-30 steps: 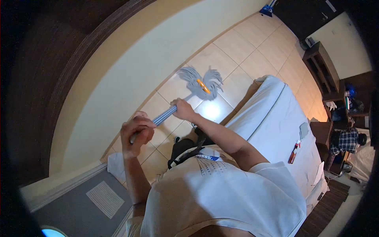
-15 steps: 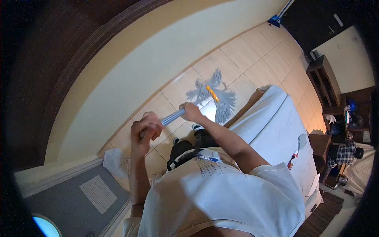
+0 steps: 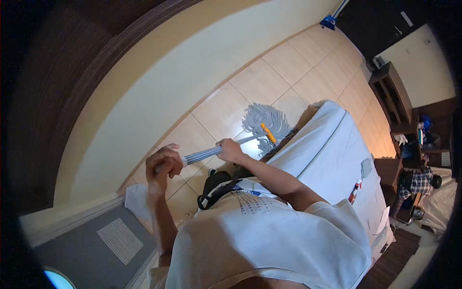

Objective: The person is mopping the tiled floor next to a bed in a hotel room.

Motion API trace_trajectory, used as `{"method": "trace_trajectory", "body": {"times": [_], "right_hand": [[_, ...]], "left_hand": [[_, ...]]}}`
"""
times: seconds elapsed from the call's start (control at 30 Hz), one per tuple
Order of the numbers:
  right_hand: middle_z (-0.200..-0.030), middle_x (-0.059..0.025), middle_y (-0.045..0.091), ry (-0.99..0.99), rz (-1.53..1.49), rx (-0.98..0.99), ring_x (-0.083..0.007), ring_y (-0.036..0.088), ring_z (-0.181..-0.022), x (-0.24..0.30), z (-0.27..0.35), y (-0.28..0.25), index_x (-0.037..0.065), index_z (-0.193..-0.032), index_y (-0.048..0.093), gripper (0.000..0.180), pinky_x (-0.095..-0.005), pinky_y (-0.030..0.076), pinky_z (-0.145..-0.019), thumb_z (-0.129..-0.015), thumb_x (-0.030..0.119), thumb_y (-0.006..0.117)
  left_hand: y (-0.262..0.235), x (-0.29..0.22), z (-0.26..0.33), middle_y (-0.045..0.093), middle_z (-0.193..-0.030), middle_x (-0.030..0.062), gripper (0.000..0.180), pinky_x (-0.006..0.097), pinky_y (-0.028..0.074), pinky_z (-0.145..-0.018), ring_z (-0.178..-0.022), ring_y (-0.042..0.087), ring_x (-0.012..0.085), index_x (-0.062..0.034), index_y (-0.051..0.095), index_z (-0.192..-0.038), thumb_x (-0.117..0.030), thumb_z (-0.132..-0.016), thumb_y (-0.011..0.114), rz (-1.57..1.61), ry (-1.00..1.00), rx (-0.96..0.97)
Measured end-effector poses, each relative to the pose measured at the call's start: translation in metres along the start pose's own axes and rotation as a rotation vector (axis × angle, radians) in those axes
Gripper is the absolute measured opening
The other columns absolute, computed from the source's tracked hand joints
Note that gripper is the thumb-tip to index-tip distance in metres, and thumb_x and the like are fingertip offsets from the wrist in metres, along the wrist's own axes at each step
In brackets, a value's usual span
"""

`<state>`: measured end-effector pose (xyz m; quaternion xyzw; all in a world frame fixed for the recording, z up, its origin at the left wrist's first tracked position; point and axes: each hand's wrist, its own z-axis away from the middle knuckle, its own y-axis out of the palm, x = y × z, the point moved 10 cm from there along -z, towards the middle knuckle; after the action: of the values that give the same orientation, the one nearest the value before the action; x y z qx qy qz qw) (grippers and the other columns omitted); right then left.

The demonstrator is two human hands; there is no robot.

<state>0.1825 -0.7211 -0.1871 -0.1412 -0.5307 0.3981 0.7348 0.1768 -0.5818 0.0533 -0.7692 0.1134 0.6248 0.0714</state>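
A string mop (image 3: 203,154) with a striped grey-and-white handle slants across in front of my body. My left hand (image 3: 165,161) is wrapped round the top end of the handle. Lower down the handle, my right hand (image 3: 230,150) is closed round it. The grey mop head (image 3: 262,119) with its orange clamp (image 3: 268,133) lies on the tiled floor, strands bunched to the left and beyond the clamp. Its right side reaches the edge of the white-covered bed (image 3: 315,144), which hides part of the strands.
A pale wall (image 3: 159,91) runs along the left. A white bag (image 3: 138,201) stands by the wall corner near a grey panel (image 3: 96,241). A red-and-white spray bottle (image 3: 355,191) lies on the bed. A person (image 3: 417,183) in a plaid shirt is at the far right.
The mop head has swept right, toward the bed, and its strands now trail left. Both hands shifted slightly: the left moved left and the handle tilts flatter.
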Motion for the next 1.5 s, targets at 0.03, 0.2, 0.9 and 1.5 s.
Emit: {"method": "trace_trajectory", "body": {"times": [0.03, 0.2, 0.9, 1.5], "right_hand": [[-0.086, -0.0159, 0.056, -0.036, 0.013, -0.021, -0.0304, 0.054, -0.085, 0.008, -0.006, 0.001, 0.010, -0.085, 0.060, 0.026, -0.0374, 0.045, -0.074, -0.061, 0.019, 0.055], [-0.086, -0.0151, 0.055, -0.263, 0.020, -0.109, -0.0295, 0.053, -0.084, 0.034, -0.051, -0.008, 0.007, -0.083, 0.058, 0.027, -0.0385, 0.045, -0.071, -0.059, 0.018, 0.060], [-0.080, -0.0177, 0.056, -0.204, 0.060, -0.106, -0.0314, 0.053, -0.083, -0.002, -0.010, 0.022, 0.003, -0.084, 0.059, 0.028, -0.0383, 0.044, -0.074, -0.058, 0.015, 0.058], [-0.074, -0.0150, 0.055, -1.053, -0.051, 0.291, -0.0316, 0.053, -0.075, 0.198, 0.021, 0.193, 0.005, -0.072, 0.055, 0.017, -0.0423, 0.045, -0.063, -0.065, 0.021, 0.055]], "left_hand": [[-0.002, -0.003, 0.003, 0.037, -0.041, 0.0001, 0.011, 0.034, 0.035, -0.082, -0.039, 0.035, 0.0071, -0.0005, 0.051, -0.066, -0.005, -0.073, 0.043, -0.038, -0.005, 0.000], [0.011, -0.019, 0.003, 0.038, -0.042, -0.0014, 0.010, 0.032, 0.033, -0.081, -0.038, 0.035, 0.0072, -0.0034, 0.052, -0.065, -0.006, -0.071, 0.044, -0.220, 0.094, 0.055], [-0.012, 0.035, 0.057, 0.042, -0.049, 0.0006, 0.013, 0.026, 0.039, -0.061, -0.041, 0.036, 0.0079, -0.0002, 0.054, -0.071, -0.008, -0.077, 0.044, 0.077, -0.095, -0.150], [-0.092, -0.086, 0.170, 0.034, -0.041, -0.0009, 0.019, 0.038, 0.026, -0.075, -0.040, 0.032, 0.0069, 0.0002, 0.051, -0.078, -0.018, -0.078, 0.045, -0.184, 0.334, -0.475]]}}
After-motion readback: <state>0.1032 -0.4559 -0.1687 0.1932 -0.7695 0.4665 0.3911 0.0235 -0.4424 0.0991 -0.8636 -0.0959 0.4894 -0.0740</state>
